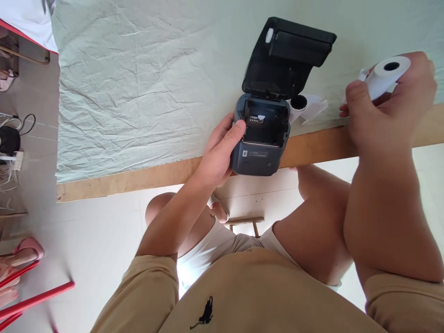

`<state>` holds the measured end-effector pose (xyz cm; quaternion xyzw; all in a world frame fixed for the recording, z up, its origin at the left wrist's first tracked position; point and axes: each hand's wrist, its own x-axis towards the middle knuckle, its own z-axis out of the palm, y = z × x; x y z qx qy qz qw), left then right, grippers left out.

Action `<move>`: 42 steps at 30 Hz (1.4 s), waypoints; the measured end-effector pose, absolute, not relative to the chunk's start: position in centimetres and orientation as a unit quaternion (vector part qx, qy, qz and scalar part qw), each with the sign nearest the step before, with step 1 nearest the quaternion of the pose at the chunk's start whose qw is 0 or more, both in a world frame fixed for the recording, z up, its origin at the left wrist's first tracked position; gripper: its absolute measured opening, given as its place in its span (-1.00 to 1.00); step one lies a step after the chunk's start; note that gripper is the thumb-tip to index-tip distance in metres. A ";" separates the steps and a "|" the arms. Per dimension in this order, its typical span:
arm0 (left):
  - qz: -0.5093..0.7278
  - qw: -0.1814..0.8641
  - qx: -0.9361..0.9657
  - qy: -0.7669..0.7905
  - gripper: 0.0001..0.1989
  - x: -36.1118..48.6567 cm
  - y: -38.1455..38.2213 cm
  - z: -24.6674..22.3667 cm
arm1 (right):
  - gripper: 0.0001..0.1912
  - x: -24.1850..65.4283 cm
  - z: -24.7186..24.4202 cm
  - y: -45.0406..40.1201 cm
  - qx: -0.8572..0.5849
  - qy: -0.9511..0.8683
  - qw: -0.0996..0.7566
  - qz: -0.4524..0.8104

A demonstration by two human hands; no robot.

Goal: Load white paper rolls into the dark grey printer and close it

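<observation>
On my feed, my left hand point(220, 150) grips the dark printer point(256, 155) by its left side, the thumb over the rim of the open bay and the fingers going behind and under the body. The printer sits across the table's near edge, its lower end reaching past the strip of bare wood point(135, 180) there; I cannot tell whether it rests on the wood or is held just above it. Its lid point(268, 69) stands swung open, tipped away from me toward the far edge, with a small white part near one corner. I can look right into the bay, where a printed label point(256, 119) shows and no roll is seated.

My right hand point(398, 99) holds a white paper roll point(378, 81) between thumb and fingers, near the right part of the same edge and well apart from the printer. The roll's dark core faces up toward my camera.

A second roll point(293, 113) stands on the surface just to the right of the printer, close to the near edge, with a loose flap of paper point(314, 106) trailing off its right side. A pale green cloth point(138, 92) covers the table up to the wood, its surface creased toward the left edge. Over the far left corner hangs a white cloth point(31, 21) with red trim.
</observation>
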<state>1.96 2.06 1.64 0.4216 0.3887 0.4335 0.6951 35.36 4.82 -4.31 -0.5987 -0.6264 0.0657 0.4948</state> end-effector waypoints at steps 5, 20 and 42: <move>0.434 0.691 0.426 0.391 -0.53 1.9 2.0 1.3 | -0.49 35.7 -4.5 4.5 -0.661 -0.595 0.458 -0.007; 0.431 0.693 0.424 0.393 -0.55 1.8 2.0 1.4 | -0.57 25.8 -2.6 3.4 -0.558 -0.702 0.441 0.029; 0.435 0.690 0.436 0.380 -0.49 1.9 1.7 1.7 | -0.74 21.7 1.5 0.5 -0.472 -0.726 0.500 0.018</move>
